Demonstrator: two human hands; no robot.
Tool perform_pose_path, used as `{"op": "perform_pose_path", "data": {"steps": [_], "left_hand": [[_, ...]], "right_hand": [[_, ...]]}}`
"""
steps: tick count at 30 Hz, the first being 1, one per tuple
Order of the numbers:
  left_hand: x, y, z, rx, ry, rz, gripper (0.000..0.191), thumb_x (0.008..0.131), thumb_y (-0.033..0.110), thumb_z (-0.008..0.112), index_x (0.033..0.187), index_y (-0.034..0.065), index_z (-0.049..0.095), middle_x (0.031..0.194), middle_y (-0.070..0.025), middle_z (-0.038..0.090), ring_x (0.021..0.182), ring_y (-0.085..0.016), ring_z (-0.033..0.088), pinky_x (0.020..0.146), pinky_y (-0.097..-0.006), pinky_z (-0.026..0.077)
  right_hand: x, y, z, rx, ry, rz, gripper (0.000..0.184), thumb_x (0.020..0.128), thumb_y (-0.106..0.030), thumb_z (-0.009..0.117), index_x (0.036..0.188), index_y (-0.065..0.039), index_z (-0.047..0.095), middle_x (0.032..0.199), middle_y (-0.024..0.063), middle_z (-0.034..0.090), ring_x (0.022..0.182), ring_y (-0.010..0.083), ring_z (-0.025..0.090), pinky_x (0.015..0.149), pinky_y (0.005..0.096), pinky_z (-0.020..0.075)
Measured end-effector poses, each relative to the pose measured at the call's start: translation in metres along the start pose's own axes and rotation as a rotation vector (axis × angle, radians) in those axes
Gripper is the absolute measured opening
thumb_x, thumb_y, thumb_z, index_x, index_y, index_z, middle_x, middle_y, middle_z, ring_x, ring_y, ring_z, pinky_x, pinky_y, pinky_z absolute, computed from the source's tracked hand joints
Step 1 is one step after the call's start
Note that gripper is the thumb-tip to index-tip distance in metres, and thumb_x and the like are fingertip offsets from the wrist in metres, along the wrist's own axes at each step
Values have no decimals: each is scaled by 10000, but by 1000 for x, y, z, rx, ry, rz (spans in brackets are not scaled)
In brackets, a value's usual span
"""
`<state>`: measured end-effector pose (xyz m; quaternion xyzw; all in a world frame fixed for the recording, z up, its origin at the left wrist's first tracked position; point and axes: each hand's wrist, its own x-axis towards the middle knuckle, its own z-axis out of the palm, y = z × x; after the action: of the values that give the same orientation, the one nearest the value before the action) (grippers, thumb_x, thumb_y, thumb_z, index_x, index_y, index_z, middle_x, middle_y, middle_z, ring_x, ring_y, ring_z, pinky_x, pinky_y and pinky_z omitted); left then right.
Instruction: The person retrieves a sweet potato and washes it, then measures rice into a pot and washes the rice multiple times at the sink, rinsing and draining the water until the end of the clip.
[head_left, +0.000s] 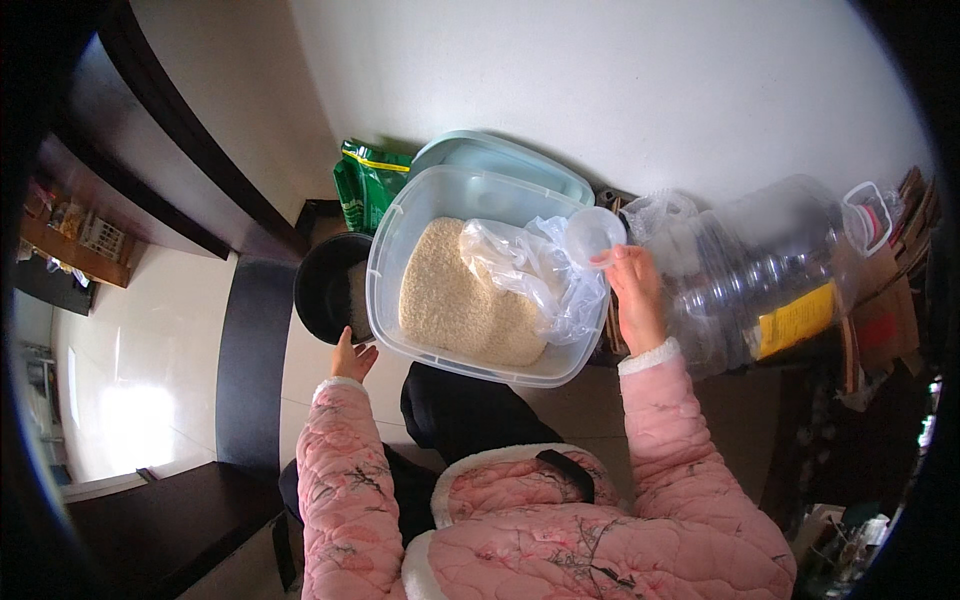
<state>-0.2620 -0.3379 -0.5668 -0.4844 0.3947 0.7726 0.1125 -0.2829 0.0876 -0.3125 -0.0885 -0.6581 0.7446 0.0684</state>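
Observation:
My right hand (634, 294) grips a small clear plastic cup (594, 235) by its edge, over the right rim of a translucent plastic bin (382, 315). Inside the bin lies a heap of rice (450, 307), with a crumpled clear plastic bag (517, 259) on its right part. My left hand (354, 360) is at the near rim of a black bowl (319, 292), fingers apart; whether it touches the rim I cannot tell. The bowl stands left of the bin, and some rice (360, 300) shows in its right side.
A pale blue lid (502, 161) leans behind the bin against the white wall. Beside it stands a green bag (373, 184). Large clear plastic bottles (720, 277) and flattened cardboard (885, 300) are at right. A dark door frame (195, 142) rises at left.

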Motion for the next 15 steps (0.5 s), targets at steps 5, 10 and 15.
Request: {"op": "perform_pose_path", "data": {"steps": [5, 10, 15], "left_hand": [[6, 16, -24, 34, 311, 199, 501, 819, 336, 583, 1182, 19, 445, 1121, -148, 479, 935, -299, 507, 814, -452, 441], [-108, 85, 58, 92, 338, 1302, 291, 830, 52, 526, 1108, -31, 501, 1013, -109, 563, 902, -178, 541, 833, -307, 429], [-212, 37, 142, 620, -479, 1036, 302, 813, 20, 561, 1112, 15, 517, 1002, -79, 579, 851, -146, 569, 759, -264, 464]], "right_hand": [[9, 13, 14, -57, -211, 23, 224, 857, -238, 612, 890, -68, 471, 886, 66, 571, 864, 146, 566, 816, 279, 412], [22, 48, 22, -124, -205, 69, 215, 857, -230, 610, 897, -66, 477, 884, 61, 573, 844, 128, 565, 792, 269, 435], [25, 39, 57, 264, -229, 302, 273, 871, -296, 582, 945, -61, 465, 935, 83, 569, 867, 180, 573, 808, 327, 465]]}}
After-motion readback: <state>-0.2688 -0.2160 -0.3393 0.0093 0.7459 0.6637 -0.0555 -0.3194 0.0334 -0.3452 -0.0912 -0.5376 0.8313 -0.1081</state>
